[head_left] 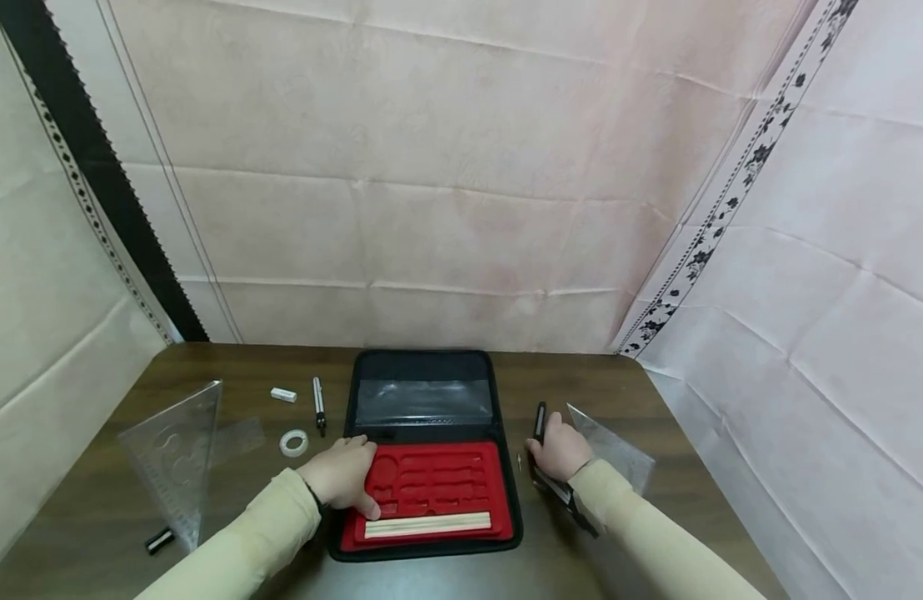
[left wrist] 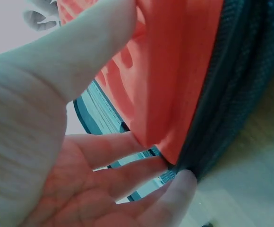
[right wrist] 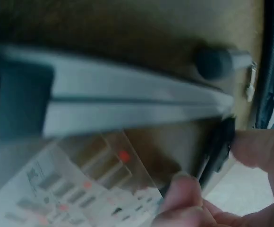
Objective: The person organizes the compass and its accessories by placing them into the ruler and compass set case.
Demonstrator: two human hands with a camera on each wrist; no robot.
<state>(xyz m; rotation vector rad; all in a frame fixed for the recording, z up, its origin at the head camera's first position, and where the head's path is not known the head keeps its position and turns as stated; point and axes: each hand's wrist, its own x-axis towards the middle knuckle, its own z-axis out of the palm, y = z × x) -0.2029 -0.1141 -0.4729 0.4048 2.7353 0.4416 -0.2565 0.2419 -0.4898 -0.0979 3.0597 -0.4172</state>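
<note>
An open black zip case (head_left: 516,525) with a moulded red tray (head_left: 461,467) lies in the middle of the table. My left hand (head_left: 341,472) holds its left side: in the left wrist view the thumb (left wrist: 94,33) lies over the red tray and the fingertips meet the tray's corner and the case rim. To the right of the case, my right hand (head_left: 562,450) grips a black and silver drawing compass (head_left: 559,490). Its silver legs (right wrist: 141,101) taper together in the right wrist view, and thumb and finger pinch a black part near their tip.
Pale strips (head_left: 427,525) lie in the tray's front slot. Left of the case are a pen-like tool (head_left: 319,404), an eraser (head_left: 284,394), a white ring (head_left: 293,443), a clear set square (head_left: 172,450) and a small black cylinder (head_left: 159,541). A clear plastic template (head_left: 619,450) lies by my right wrist.
</note>
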